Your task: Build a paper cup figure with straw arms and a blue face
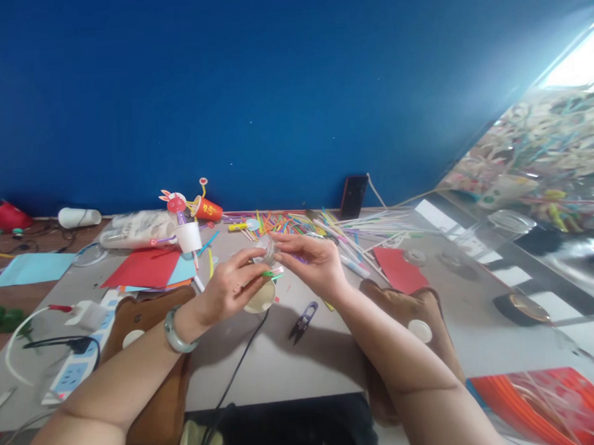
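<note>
Between my two hands, above the middle of the table, is a small roll of clear tape [264, 249]. My left hand [230, 281] is closed with its fingertips on the left side of the roll. From the other side, the thumb and fingers of my right hand [313, 258] pinch the roll's edge. A round, pale cup-like thing [261, 299] sits just under my left fingers, partly hidden by them. Small green and pink pieces [274, 273] show by my left fingertips; what holds them I cannot tell. Purple thread snips [303, 322] lie on the table below my hands.
Many coloured straws [297, 222] lie along the blue wall [291, 103]. A decorated white cup [189, 237] stands left, near red paper [143, 267]. A phone [354, 196] leans at the back. Brown cushions [156, 376] flank the workspace; a power strip [80, 367] is far left.
</note>
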A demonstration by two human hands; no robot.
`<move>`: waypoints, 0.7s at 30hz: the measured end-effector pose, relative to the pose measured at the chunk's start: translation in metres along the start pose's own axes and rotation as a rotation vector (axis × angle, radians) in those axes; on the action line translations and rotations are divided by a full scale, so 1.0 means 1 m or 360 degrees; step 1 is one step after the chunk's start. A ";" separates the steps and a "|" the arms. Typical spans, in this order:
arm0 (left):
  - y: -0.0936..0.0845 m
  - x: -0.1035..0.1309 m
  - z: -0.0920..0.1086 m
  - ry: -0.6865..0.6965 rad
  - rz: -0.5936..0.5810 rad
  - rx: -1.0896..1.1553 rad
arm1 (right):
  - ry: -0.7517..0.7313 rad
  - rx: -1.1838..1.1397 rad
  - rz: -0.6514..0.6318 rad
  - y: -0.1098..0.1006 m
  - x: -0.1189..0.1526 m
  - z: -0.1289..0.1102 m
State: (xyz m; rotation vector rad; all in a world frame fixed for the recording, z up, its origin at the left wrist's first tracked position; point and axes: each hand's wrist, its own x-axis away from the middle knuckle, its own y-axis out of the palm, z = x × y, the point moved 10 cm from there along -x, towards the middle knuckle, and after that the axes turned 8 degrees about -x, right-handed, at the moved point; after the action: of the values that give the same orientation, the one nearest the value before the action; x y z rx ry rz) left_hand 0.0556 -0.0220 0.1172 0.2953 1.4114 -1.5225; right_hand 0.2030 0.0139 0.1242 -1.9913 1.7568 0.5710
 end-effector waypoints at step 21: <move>-0.006 -0.002 0.014 0.0135 0.0071 -0.0159 | -0.0186 0.0208 0.0261 -0.019 -0.005 -0.006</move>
State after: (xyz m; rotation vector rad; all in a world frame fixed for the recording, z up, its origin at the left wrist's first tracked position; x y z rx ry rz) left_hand 0.0580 -0.0341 0.1257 0.3311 1.5324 -1.4127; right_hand 0.2219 0.0167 0.1326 -1.7033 1.8461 0.5959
